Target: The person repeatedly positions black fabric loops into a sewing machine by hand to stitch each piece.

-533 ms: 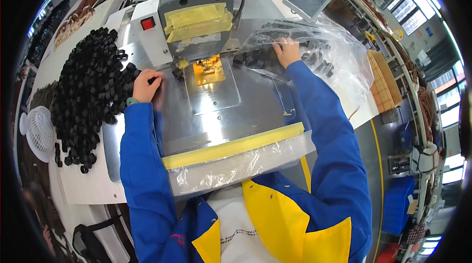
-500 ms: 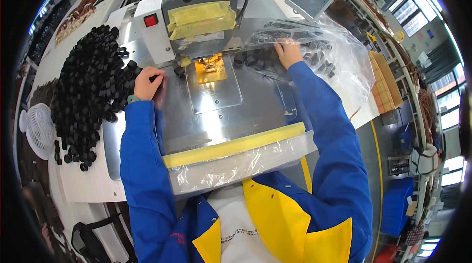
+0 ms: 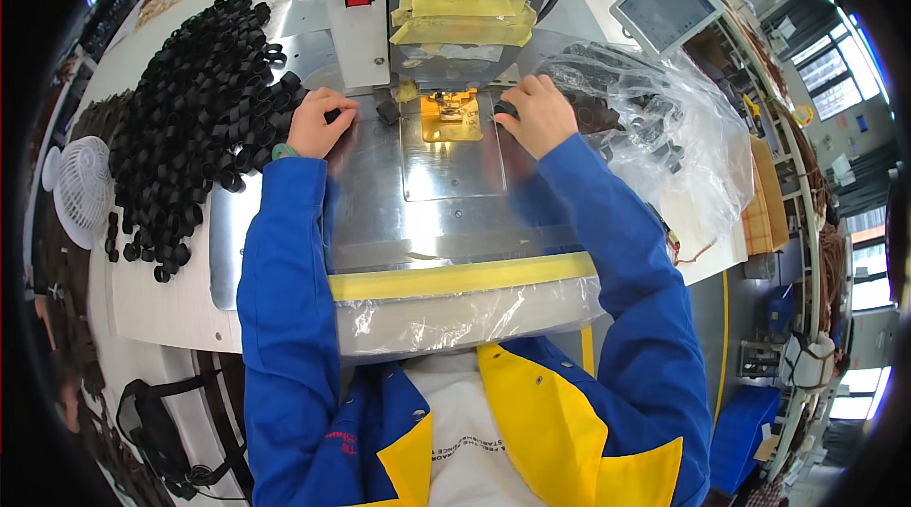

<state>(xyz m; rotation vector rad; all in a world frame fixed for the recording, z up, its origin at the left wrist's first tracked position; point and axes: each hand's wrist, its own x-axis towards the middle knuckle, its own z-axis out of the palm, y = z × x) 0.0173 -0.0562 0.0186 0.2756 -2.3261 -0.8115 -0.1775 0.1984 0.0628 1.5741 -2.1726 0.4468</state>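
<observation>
A sewing machine faces me, its needle area lit yellow. Just left of the needle, on the metal plate, lies a short black fabric loop. My left hand, at the right edge of a large heap of black loops, is closed with a black loop between thumb and fingers. On the needle's right side, my right hand pinches another black loop between thumb and forefinger, slightly above or on the plate; I cannot tell which.
A clear plastic bag with more black loops spreads at the right. Behind it stands a tilted screen. A white fan stands left of the heap. Yellow tape runs along the plate's front edge, and a cardboard box is far right.
My right hand has come left from the plastic bag to beside the needle, now with a black loop. My left hand now shows a loop in its fingers. The whole view has shifted.
</observation>
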